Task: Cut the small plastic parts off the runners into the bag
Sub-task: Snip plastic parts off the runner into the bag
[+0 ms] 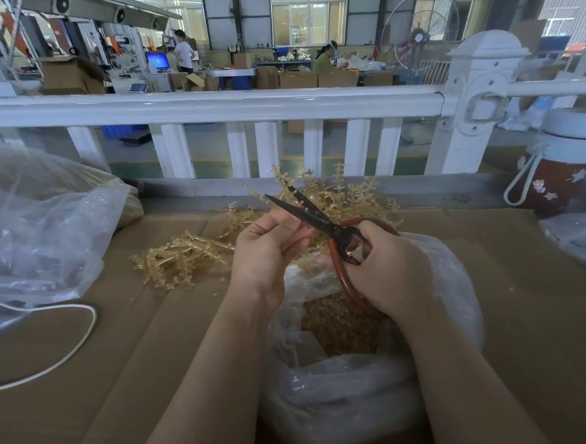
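Right hand (387, 267) grips the red handles of the scissors (322, 225), fingers curled through and around the loops; dark blades point up-left and look nearly closed, tips slightly apart. Left hand (269, 250) is curled with fingertips pinched up at the blades near their middle; it seems to hold a runner piece there, but what exactly sits between the fingers I can't tell. Both hands are over the open mouth of a clear plastic bag (453, 280) at the near edge of the table, and the bag holds a heap of small amber cut parts (339, 325). Uncut amber runners (348, 198) are piled just behind the hands, with a second, flatter pile (180, 256) to the left of them, loose bits scattered around. Table is covered with brown cardboard (530, 310). Far left: a large crumpled clear bag (45, 230) and a white cable (69, 342) looping over the cardboard. Right: a red bottle (556, 178) with white lid, white strap and star stickers; no readable text on it. White railing (209, 103) runs behind the table. No legible labels or brand marks anywhere in view.
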Demonstrator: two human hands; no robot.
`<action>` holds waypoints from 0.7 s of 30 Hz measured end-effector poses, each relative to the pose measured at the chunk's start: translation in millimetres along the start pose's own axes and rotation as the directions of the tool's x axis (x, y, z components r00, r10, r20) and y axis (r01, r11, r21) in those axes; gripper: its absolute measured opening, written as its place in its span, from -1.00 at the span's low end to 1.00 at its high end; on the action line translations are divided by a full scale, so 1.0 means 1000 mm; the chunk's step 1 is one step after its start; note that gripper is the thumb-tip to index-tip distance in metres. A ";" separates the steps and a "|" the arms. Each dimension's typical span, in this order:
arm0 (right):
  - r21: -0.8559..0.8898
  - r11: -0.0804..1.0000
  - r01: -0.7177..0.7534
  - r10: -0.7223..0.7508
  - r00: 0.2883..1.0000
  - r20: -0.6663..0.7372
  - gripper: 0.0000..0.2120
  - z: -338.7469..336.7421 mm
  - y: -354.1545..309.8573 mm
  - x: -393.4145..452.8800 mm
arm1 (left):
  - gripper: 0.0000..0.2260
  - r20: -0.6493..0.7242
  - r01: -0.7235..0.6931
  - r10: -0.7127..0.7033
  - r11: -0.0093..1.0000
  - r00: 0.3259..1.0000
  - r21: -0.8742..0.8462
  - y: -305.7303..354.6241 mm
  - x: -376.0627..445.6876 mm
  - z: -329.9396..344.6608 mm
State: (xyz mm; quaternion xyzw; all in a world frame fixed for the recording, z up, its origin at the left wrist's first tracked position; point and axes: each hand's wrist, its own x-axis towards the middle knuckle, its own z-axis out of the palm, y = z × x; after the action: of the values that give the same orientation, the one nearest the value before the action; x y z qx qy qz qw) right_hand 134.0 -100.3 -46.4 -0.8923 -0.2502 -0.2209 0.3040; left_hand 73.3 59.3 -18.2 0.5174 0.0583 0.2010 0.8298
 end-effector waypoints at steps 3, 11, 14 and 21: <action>-0.006 1.000 0.011 -0.011 1.000 -0.012 -0.52 0.000 0.000 -0.001 | -0.80 -0.021 -0.024 0.025 0.998 0.999 0.064 -0.001 0.001 -0.001; 0.014 1.000 0.022 -0.022 0.999 -0.032 -0.54 0.002 0.001 -0.002 | -0.71 0.027 0.017 -0.018 1.000 0.999 0.024 -0.004 0.000 0.002; 0.015 0.999 0.033 -0.032 0.998 -0.058 -0.52 0.002 0.001 -0.002 | -0.70 0.035 0.035 -0.035 0.999 0.999 -0.013 -0.004 0.001 0.001; 0.019 1.000 0.008 -0.007 0.999 -0.044 -0.47 0.003 0.001 -0.002 | -0.95 0.025 0.089 -0.087 0.991 0.996 -0.100 -0.005 0.003 0.000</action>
State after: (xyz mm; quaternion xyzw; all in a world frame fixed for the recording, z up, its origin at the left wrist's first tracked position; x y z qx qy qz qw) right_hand 133.4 -99.3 -50.1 -0.8834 -0.2489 -0.2391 0.3170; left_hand 77.6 58.5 -22.4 0.4739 0.0620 0.1616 0.8634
